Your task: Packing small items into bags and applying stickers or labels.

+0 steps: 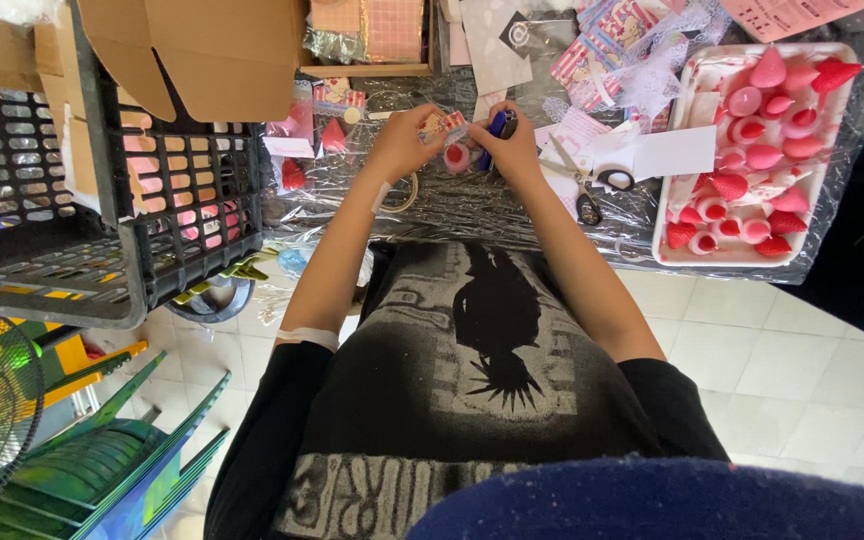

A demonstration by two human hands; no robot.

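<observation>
A wide table draped in crinkled clear plastic sheeting fills the upper half of the view. At about ten o'clock from the hands stands a dark grey slotted plastic crate with a brown cardboard box in it. At three o'clock lies a white rectangular tray heaped with pink and red strawberry-shaped pieces (some cone-like, some round with pale centres). Black-handled scissors lie just beside the right wrist, at about four o'clock, on white paper slips.

The left hand is clenched on a small printed card or packet, pinched between thumb and fingers. The right hand is closed around a dark blue stapler-like tool, its nose touching the packet's edge. Under both hands, at six o'clock, sits a small round pink piece; whether a finger touches it I cannot tell.

Risk, as I judge it: the tool's nose meets the packet close to the left fingertips, so a squeeze could nip a finger or bite crookedly. The plastic sheeting looks slippery, so the round pink piece might roll towards the table's near edge if nudged.
</observation>
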